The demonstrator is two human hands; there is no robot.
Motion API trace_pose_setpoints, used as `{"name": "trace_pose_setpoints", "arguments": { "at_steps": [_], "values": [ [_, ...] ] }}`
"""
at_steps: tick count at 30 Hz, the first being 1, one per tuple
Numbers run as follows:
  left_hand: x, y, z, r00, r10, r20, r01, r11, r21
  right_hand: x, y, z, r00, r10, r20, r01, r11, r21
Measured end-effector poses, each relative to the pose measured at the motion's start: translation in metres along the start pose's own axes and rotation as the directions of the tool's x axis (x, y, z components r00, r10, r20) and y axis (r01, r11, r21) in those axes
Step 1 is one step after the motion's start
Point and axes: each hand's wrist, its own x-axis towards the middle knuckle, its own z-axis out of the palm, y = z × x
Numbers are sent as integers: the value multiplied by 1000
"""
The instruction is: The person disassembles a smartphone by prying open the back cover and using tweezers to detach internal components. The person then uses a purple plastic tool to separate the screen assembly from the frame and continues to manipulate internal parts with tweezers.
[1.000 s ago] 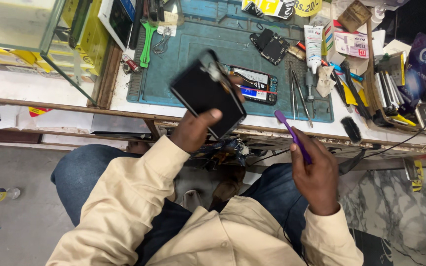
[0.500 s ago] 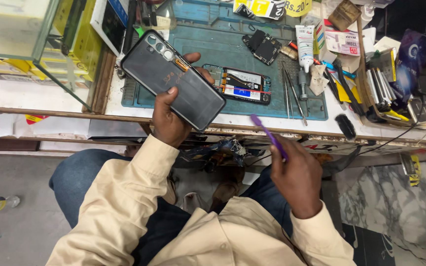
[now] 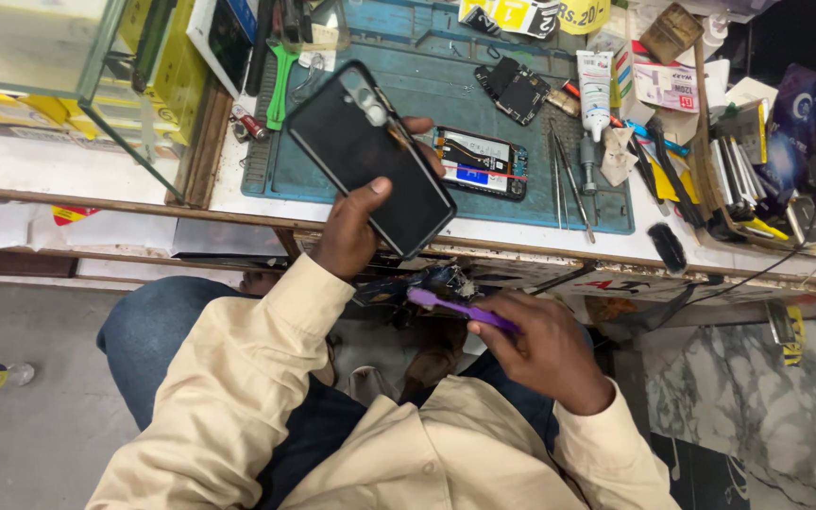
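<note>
The black phone back cover [image 3: 370,156] is gripped in the left hand [image 3: 349,234], held tilted above the front edge of the desk [image 3: 540,241], its camera cutout end pointing up and away from the person. Half a second ago the cover lay flatter and further left, with its pale inner markings showing; now it is turned more upright and shows a plain dark, glossy face with a grey camera window near the top. The left fingers [image 3: 419,127] wrap round its far edge, the thumb pressing on the near face. The right hand [image 3: 545,345] has dropped lower and now holds a purple tool [image 3: 455,307] nearly level, pointing left below the desk edge, its fingers closed round the handle; before, the tool stood slanted upward.

On the blue work mat [image 3: 427,66] lies an opened phone [image 3: 479,162] with its inside exposed, just beyond the cover. A white glue tube [image 3: 595,80] stands upright on the mat's right side, next to a small white and pink box [image 3: 665,87]. Yellow boxes [image 3: 177,66] are stacked at the left behind a glass panel, and a yellow round label [image 3: 583,13] sits at the top edge.
</note>
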Motion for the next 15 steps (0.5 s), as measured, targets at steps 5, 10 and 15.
{"name": "trace_pose_setpoints", "arguments": {
  "at_steps": [5, 10, 15],
  "values": [
    [-7, -3, 5, 999, -21, 42, 11, 976, 220, 0, 7, 0, 979, -49, -199, 55, 998, 24],
    [-7, -5, 3, 991, -47, 125, -31, 829, 558, 3, 12, 0, 963, 47, -267, -87, 986, -140],
    [-5, -6, 0, 982, -56, 181, -90, 703, 705, 7, 9, 7, 967, -42, -251, 11, 992, -125]
  ]
}}
